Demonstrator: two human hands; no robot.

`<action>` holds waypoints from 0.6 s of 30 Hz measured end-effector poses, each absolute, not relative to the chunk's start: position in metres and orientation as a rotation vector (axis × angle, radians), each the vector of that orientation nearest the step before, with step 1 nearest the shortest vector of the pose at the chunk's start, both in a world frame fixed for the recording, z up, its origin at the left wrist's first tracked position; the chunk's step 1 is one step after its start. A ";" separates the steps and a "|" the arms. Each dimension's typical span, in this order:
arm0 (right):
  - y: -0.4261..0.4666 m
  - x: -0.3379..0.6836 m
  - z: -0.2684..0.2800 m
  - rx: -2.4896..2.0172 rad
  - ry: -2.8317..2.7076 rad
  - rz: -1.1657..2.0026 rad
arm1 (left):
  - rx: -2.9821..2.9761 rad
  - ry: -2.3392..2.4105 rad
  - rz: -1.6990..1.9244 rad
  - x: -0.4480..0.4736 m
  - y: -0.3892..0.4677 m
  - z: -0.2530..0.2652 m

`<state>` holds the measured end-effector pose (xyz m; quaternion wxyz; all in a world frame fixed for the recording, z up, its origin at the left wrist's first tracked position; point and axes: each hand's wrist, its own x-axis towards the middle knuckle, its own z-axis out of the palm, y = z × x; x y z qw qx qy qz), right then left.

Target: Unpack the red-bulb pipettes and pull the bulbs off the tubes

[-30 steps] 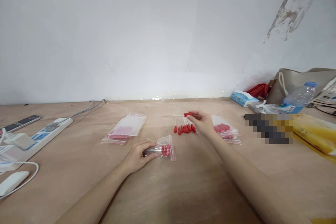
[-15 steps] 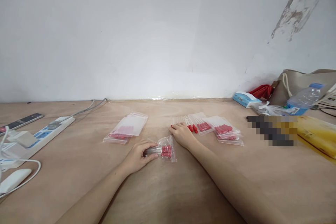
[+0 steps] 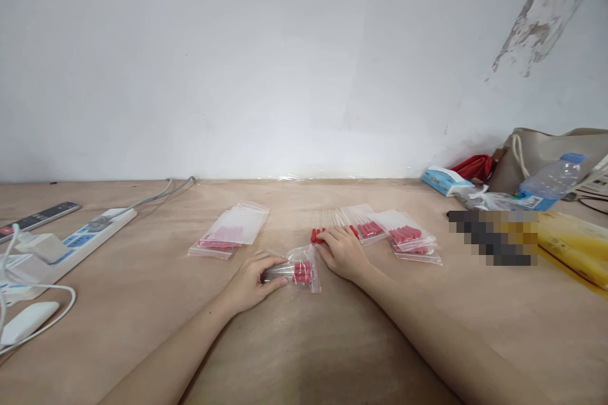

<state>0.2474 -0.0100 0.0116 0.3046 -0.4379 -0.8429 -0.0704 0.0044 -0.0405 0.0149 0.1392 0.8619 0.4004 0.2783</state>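
My left hand (image 3: 254, 278) is closed around the sides of a small clear zip bag (image 3: 315, 281). Inside the bag lie several clear thin tubes with red bulb-like ends (image 3: 302, 272), which look like droppers. My right hand (image 3: 342, 254) rests with its fingers spread over a row of similar loose droppers (image 3: 314, 235). Their red ends show on both sides of the fingers; what lies under the fingertips is hidden. Right of this hand, more droppers (image 3: 369, 229) lie in a clear bag, beside a stack of filled bags (image 3: 407, 234).
Flat zip bags with pink marks (image 3: 232, 228) lie at left. A power strip (image 3: 90, 237) with chargers and cables, plus a remote (image 3: 40, 218), sits farther left. At right are a tissue pack (image 3: 446, 181), a plastic bottle (image 3: 553, 177) and a yellow package (image 3: 572, 243).
My right hand has shifted right and slightly nearer across the loose droppers, uncovering red ends on its left. My left hand and its bag have stayed nearly still.
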 end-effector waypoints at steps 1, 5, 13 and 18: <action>-0.015 0.250 0.012 -1.143 -2.157 -0.102 | 2.498 1.155 0.805 0.005 -0.041 0.015; -0.034 0.256 0.011 -1.045 -2.020 0.222 | 2.492 1.162 0.788 0.005 -0.042 0.016; -0.040 0.246 0.009 -0.885 -2.224 0.560 | 2.516 1.154 0.710 0.005 -0.042 0.014; -0.040 0.245 0.012 -0.920 -2.309 0.601 | 2.485 1.157 0.613 0.004 -0.042 0.017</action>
